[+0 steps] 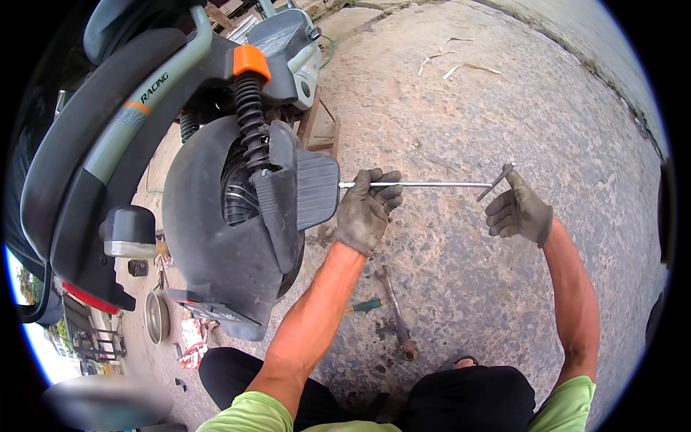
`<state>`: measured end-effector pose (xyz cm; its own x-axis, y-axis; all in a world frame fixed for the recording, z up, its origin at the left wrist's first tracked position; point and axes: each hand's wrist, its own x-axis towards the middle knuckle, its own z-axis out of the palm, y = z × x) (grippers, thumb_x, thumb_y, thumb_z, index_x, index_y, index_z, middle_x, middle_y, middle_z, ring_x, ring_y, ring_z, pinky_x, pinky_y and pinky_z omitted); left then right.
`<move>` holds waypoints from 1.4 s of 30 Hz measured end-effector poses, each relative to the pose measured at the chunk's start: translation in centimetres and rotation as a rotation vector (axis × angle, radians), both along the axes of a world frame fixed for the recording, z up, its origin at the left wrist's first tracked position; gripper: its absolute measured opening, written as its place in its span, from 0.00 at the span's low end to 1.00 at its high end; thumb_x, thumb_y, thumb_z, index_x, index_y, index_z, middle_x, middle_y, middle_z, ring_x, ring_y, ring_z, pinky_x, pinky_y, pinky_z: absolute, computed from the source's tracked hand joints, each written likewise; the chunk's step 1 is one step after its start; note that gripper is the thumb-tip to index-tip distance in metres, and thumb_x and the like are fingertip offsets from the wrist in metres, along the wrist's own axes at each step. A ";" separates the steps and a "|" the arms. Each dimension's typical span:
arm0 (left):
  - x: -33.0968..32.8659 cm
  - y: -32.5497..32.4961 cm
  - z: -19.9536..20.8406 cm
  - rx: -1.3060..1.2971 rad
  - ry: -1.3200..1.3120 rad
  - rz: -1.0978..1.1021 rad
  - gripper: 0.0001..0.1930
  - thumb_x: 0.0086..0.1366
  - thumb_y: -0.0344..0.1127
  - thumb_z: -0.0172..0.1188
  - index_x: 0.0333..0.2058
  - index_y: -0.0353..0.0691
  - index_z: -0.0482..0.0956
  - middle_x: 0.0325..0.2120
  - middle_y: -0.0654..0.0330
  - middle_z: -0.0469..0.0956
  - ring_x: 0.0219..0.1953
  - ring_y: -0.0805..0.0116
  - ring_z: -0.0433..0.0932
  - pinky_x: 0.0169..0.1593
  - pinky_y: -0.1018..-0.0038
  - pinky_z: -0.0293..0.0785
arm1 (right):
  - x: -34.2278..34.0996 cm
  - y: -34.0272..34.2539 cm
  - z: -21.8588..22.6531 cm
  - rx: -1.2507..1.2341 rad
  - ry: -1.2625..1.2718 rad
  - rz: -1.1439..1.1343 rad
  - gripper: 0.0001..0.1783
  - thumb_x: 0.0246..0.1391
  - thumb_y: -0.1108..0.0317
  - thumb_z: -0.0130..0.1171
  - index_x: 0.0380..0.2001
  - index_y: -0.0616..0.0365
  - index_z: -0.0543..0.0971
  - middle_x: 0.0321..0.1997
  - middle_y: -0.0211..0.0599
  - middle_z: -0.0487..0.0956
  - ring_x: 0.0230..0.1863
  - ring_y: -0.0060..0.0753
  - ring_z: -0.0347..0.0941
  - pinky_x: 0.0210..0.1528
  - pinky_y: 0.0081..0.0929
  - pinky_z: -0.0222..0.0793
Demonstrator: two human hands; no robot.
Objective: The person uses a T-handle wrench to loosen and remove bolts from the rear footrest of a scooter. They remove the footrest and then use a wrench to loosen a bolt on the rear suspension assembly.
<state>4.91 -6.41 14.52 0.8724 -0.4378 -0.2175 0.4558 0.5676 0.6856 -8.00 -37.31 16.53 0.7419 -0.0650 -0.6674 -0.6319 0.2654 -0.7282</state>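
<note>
A long metal T-handle wrench (439, 184) runs sideways from the black ribbed footrest-like panel (317, 191) at the scooter's wheel. My left hand (366, 209), in a dirty grey glove, curls its fingers around the shaft close to the panel. At the far right end is the short crossbar, tilted. My right hand (522, 207), gloved too, touches the crossbar's upper end with one raised digit, its other fingers apart below it. The wrench's tip is hidden at the panel. The grey and black scooter (216, 216) has a coil-spring shock absorber (250, 119) with an orange cap.
On the stained concrete before my knees lie a rusty wrench (394, 309) and a green-handled tool (368, 304). A metal bowl (156, 317) and a red and white wrapper (193, 342) are at left. Pale strips (471, 68) lie on the ground far off.
</note>
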 end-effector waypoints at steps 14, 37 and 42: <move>0.5 0.7 -1.1 -0.220 -0.011 -0.061 0.15 0.77 0.42 0.50 0.49 0.37 0.76 0.51 0.45 0.80 0.45 0.57 0.85 0.49 0.63 0.85 | 2.4 1.0 -2.5 -0.605 -0.783 0.093 0.15 0.71 0.60 0.48 0.44 0.62 0.74 0.32 0.37 0.78 0.33 0.29 0.76 0.38 0.30 0.74; -1.4 -1.8 -0.1 0.023 0.046 -0.032 0.19 0.80 0.48 0.40 0.46 0.36 0.71 0.49 0.42 0.78 0.42 0.56 0.83 0.45 0.64 0.85 | 2.7 2.5 0.8 0.126 -0.039 -0.044 0.21 0.69 0.48 0.50 0.41 0.58 0.75 0.30 0.39 0.83 0.22 0.24 0.78 0.17 0.18 0.68; -1.2 -2.4 -0.4 -0.007 0.011 -0.071 0.19 0.80 0.46 0.41 0.48 0.36 0.71 0.49 0.42 0.78 0.44 0.56 0.83 0.47 0.63 0.85 | 4.1 3.2 -0.3 0.051 -0.024 -0.104 0.12 0.67 0.58 0.54 0.33 0.53 0.72 0.19 0.21 0.66 0.13 0.12 0.54 0.11 0.13 0.50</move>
<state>3.74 -8.85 14.12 0.8365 -0.5005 -0.2233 0.5026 0.5382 0.6766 -3.89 -34.16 16.24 0.7488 -0.1091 -0.6538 -0.5813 0.3657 -0.7268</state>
